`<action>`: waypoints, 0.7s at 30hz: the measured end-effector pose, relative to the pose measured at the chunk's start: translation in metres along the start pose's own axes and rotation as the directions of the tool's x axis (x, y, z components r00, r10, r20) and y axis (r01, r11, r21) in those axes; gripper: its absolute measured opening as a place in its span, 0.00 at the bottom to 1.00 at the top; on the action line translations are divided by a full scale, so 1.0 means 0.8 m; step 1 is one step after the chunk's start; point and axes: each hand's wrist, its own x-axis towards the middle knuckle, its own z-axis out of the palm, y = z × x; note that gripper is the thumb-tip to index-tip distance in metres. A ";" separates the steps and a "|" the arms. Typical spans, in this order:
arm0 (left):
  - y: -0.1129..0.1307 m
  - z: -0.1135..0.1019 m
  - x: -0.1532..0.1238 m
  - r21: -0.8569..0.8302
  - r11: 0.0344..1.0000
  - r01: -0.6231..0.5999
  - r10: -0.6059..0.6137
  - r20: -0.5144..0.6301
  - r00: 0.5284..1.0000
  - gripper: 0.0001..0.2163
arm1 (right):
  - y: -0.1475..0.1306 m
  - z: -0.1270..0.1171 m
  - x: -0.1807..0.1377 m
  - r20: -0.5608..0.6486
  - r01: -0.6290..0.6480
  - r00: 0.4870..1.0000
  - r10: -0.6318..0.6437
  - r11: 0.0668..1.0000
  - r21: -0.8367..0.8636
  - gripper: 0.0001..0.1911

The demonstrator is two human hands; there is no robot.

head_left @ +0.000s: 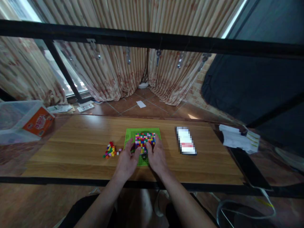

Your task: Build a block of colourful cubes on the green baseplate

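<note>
A green baseplate (142, 131) lies in the middle of the wooden table (83, 148). A block of small many-coloured bricks (145, 139) covers its centre. My left hand (127, 160) rests at the plate's near left corner, fingers stretched toward the bricks. My right hand (156, 155) lies over the near right part of the plate, fingertips touching the lower edge of the coloured bricks. Whether either hand pinches a brick is hidden. A small pile of loose coloured bricks (109, 150) sits on the table just left of my left hand.
A phone (186, 141) lies right of the plate. White papers (237, 137) sit at the table's right edge, a clear plastic bin with an orange box (39, 122) at the far left. A black frame bar (152, 39) crosses overhead; curtains hang behind.
</note>
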 end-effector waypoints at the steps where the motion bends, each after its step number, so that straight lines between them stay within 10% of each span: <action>1: 0.003 0.000 -0.001 -0.005 1.000 -0.002 0.002 0.009 1.000 0.26 | 0.001 0.001 0.000 0.000 0.003 1.000 -0.003 1.000 -0.006 0.35; 21: 0.005 -0.020 -0.006 0.113 0.993 -0.040 0.043 -0.024 0.999 0.24 | 0.000 -0.002 -0.011 -0.003 -0.084 0.996 0.084 0.996 -0.001 0.43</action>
